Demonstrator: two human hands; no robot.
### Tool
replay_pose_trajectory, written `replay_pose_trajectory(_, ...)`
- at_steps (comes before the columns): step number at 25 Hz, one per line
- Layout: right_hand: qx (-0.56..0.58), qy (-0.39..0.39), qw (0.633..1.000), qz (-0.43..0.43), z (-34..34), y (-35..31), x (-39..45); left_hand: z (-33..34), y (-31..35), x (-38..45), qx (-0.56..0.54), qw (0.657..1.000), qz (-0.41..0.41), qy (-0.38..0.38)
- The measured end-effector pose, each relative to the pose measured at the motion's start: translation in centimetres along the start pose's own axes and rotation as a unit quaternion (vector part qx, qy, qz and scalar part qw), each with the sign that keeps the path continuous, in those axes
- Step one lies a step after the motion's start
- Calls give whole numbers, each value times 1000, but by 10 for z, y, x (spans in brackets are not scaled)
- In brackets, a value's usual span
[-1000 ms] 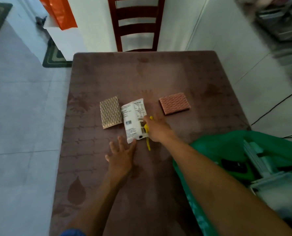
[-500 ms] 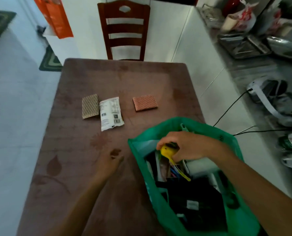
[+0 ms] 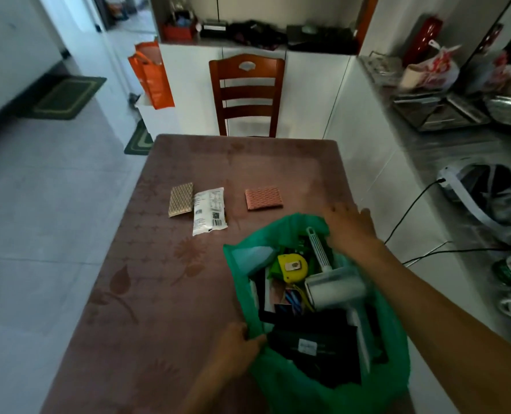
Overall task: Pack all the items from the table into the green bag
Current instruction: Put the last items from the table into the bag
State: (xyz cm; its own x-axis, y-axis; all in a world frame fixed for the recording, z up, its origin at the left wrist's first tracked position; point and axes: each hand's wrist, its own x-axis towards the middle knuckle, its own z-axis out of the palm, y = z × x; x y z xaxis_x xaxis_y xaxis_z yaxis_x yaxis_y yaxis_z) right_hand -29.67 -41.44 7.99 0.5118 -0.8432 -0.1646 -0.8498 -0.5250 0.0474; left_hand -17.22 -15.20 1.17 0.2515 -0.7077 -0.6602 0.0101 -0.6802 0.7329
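The left hand [image 3: 236, 348] pinches the near rim of the green bag [image 3: 394, 348] at lower right, apparently to hold its mouth open, while the right hand [image 3: 349, 225], fingers spread and empty, hovers past its far rim toward the pink packet [image 3: 263, 198], white packet [image 3: 209, 211] and tan packet [image 3: 181, 199] mid-table.

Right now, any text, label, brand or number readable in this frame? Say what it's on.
Nothing can be read as words.
White packet on the table: printed table, barcode and a square code, all too small and blurred.
Black item's white label in the green bag: blurred.
Yellow tape measure: small plate, no legible marking.
Red-and-white plastic bag on the counter: red print, blurred.
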Motion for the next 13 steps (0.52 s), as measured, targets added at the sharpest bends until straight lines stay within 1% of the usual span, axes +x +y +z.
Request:
replay_pose_trajectory(1, 51, -24, 997, 47, 11, 12, -3, 2, 2, -1, -11, 999, 6, 30)
replay_pose_trajectory(2, 129, -40, 988, 80, 20, 19, -7, 4, 7, -4, -51, 996, 27, 62)
replay_pose_trajectory(3, 214, -38, 971, 95, 22, 20, -15, 6, 16, -7, -114, 988, 51, 86)
replay_pose_trajectory(4, 289, -19, 951, 111, 18, 20, -20, 5, 27, -11, -185, 975, 77, 94)
replay_pose_trajectory(5, 364, 10, 922, 132, 9, 22, -23, 0, 41, -16, -235, 962, 104, 97)
replay_pose_trajectory(6, 425, 38, 891, 155, -6, 26, -30, -7, 53, -19, -262, 951, 127, 104)
replay_pose_trajectory(8, 530, 78, 821, 198, -30, 39, -47, -28, 71, -17, -285, 936, 156, 132)
replay_pose_trajectory(9, 573, 74, 785, 226, -32, 46, -60, -43, 80, -11, -283, 934, 163, 142)
replay_pose_trajectory(10, 613, 52, 746, 256, -28, 49, -77, -57, 90, -9, -267, 940, 163, 139)
replay_pose_trajectory(12, 658, -7, 692, 299, -13, 43, -107, -79, 106, 5, -169, 968, 142, 122)
replay_pose_trajectory(13, 661, -38, 678, 320, -4, 37, -118, -86, 109, 13, -90, 981, 131, 113)
